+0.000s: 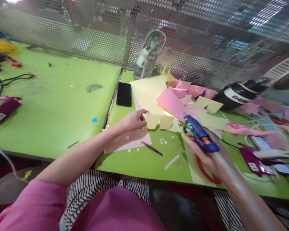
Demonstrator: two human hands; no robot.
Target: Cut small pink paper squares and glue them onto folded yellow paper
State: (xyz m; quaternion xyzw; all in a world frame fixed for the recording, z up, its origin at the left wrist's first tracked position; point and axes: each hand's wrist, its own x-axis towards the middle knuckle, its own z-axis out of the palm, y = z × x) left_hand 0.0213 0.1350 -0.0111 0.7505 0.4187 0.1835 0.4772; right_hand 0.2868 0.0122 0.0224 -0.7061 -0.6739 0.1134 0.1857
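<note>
My right hand (207,160) is wrapped round a dark blue hot glue gun (201,133), its nozzle pointing up and left over the papers. My left hand (134,120) is at the left edge of a folded pale yellow paper piece (152,120). Its fingers are curled, with the index finger reaching forward; whatever lies between the fingertips is too small to make out. Under that hand is a pale pink sheet (125,141). Dark tweezers (151,148) lie in front of it, among small paper squares (162,141).
A black phone (124,94) and a clear bottle (145,61) stand behind the left hand. Pink paper (172,102) and yellow sheets pile up at centre right. Beyond are a black bottle (238,96), a fan (285,72), cables and a purple power strip (254,160). A mesh partition (98,35) closes the back.
</note>
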